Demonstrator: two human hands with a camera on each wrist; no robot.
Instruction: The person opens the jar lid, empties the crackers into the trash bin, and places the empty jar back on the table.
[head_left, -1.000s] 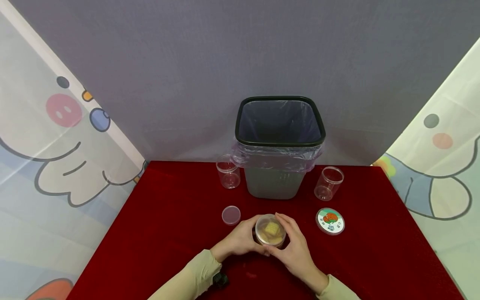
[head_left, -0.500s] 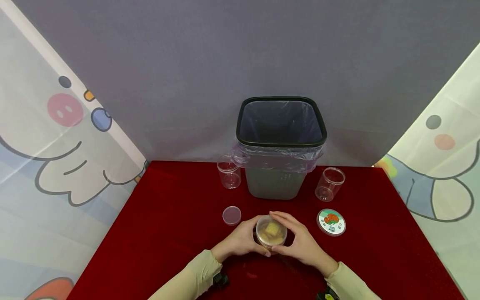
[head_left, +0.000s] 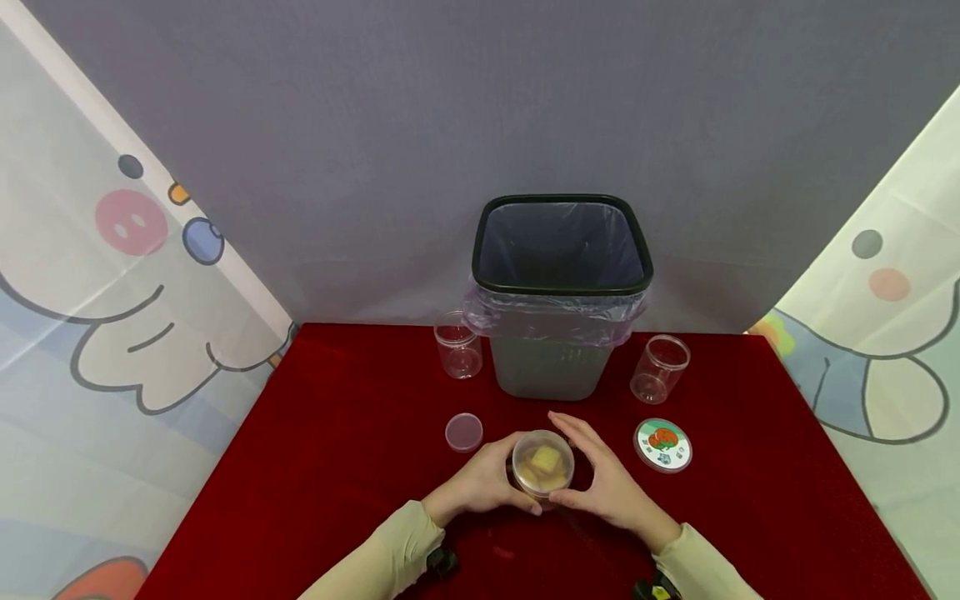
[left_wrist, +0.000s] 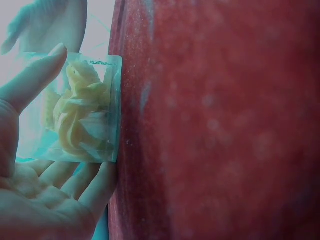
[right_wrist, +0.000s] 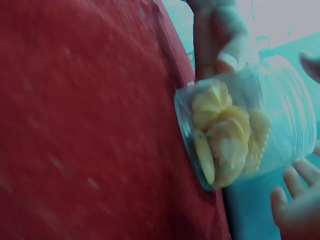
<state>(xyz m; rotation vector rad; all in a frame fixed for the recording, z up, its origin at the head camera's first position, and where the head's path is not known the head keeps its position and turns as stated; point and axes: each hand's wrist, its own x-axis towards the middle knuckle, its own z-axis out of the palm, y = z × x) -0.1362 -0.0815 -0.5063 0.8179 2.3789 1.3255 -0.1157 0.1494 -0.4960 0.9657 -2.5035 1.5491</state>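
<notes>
A clear plastic jar (head_left: 543, 463) of yellow twisted and ridged pieces, like snack biscuits, stands upright at the table's near middle. Something translucent covers its round top in the head view. My left hand (head_left: 486, 477) holds its left side, thumb in front and fingers behind, also seen in the left wrist view. Around the right side curves my right hand (head_left: 606, 485), index finger lifted off the rim and thumb by the front. In the right wrist view the right fingers (right_wrist: 300, 195) spread beside the threaded rim, with a gap from the jar wall.
On the red tabletop (head_left: 360, 433) lie a small translucent disc (head_left: 463, 432) and a round lid with a printed label (head_left: 663, 445). Behind stands a grey bin (head_left: 553, 367) with a plastic liner, flanked by two clear jars, left (head_left: 459, 354) and right (head_left: 660, 371).
My right wrist has swung outward to the right, and the right fingers have shifted round the jar's top and spread wider. The left hand and the jar have stayed nearly in place.
</notes>
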